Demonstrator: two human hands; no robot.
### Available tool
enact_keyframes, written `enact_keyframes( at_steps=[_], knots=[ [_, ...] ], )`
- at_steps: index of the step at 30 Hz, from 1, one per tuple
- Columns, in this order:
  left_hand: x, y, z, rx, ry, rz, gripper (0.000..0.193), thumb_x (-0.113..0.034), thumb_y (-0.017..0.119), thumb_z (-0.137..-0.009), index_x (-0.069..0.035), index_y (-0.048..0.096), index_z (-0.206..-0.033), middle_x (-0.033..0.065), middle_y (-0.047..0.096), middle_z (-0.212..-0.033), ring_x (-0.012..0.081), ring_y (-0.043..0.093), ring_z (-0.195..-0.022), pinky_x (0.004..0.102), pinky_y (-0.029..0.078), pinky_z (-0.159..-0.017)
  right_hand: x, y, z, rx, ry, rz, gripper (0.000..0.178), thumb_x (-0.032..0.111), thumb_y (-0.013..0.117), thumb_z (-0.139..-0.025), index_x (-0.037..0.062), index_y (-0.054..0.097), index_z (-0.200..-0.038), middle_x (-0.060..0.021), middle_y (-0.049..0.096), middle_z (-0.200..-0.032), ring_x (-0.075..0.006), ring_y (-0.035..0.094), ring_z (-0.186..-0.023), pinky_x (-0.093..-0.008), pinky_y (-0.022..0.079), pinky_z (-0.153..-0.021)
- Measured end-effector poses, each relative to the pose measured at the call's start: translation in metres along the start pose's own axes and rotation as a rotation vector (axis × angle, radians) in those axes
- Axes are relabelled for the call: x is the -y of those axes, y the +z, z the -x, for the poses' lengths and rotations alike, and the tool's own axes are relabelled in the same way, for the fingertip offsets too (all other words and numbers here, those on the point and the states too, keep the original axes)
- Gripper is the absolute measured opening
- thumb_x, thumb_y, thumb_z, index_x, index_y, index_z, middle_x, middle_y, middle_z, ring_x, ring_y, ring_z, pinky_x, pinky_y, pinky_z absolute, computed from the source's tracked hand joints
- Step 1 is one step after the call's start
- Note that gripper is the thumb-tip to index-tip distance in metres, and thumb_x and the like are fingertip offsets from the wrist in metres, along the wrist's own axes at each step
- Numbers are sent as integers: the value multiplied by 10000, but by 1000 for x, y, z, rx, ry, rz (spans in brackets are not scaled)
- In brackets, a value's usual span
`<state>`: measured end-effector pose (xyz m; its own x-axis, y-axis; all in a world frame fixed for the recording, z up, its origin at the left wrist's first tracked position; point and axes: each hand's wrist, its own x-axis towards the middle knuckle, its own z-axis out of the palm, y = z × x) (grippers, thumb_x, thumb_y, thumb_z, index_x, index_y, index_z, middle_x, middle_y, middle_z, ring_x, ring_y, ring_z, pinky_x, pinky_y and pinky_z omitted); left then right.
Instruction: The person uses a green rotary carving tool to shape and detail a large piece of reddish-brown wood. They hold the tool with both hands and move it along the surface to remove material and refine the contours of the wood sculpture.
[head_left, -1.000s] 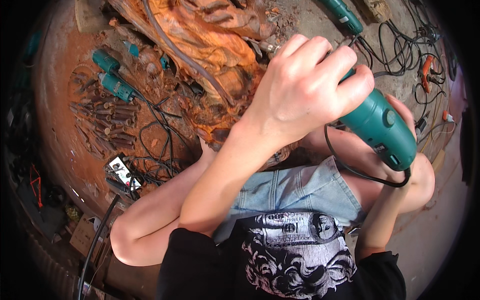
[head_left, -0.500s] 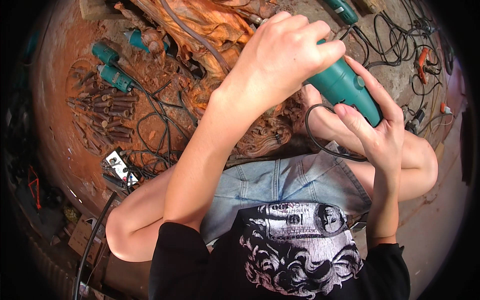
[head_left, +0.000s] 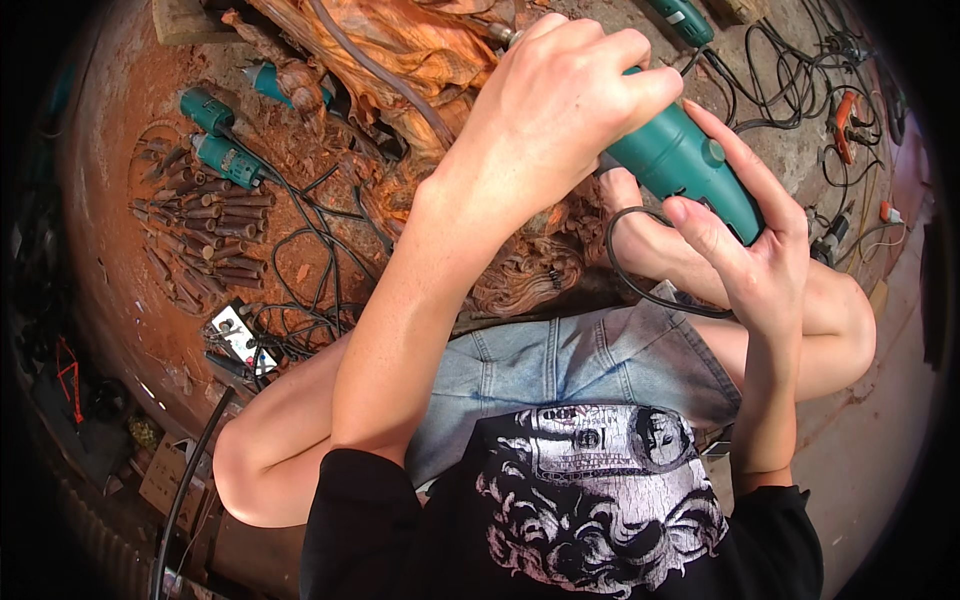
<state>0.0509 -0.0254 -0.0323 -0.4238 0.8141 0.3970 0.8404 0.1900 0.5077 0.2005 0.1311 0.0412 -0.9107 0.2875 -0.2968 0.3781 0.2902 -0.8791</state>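
Note:
A green corded power carving tool (head_left: 680, 155) is held at a slant in both my hands, its metal tip pointing up and left toward the wood. My left hand (head_left: 570, 95) wraps round the front end and hides most of it. At the rear end, my right hand (head_left: 755, 235) grips the body between thumb and fingers. A black cord loops down from its back. Just beyond my left hand lies the large orange-brown wood carving (head_left: 440, 60), cut in folds and waves. Whether the tip touches the wood I cannot make out.
To the left, a bundle of carving chisels (head_left: 225, 225) with brown handles lies on dusty ground beside more green power tools (head_left: 228, 160). A white control box (head_left: 240, 335) sits near my left knee. Black cords (head_left: 790, 75) tangle at the upper right, by an orange-handled tool (head_left: 845, 125).
Both hands and the power tool have shifted slightly up and to the left. The grip is the same.

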Motion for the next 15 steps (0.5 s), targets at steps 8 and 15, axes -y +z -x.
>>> enact_keyframes(
  at_steps=[8,15],
  knots=[
    [4,7,-5,-134,78,220,235,-40,674,-807,-37,652,-1041,115,579,-887,330,630,-823,430,492,-735,5,-17,-2,53,41,51,654,55,832,-893,-18,617,-1506,-95,710,-1299,-129,652,-1084,-268,528,-968],
    [-6,16,-12,-142,21,45,207,-138,734,-772,-98,681,-968,69,619,-857,288,679,-819,414,526,-759,7,-34,-6,90,33,98,687,100,861,-898,-32,595,-1517,-113,704,-1339,-152,644,-1161,-288,507,-1026]
  ],
)
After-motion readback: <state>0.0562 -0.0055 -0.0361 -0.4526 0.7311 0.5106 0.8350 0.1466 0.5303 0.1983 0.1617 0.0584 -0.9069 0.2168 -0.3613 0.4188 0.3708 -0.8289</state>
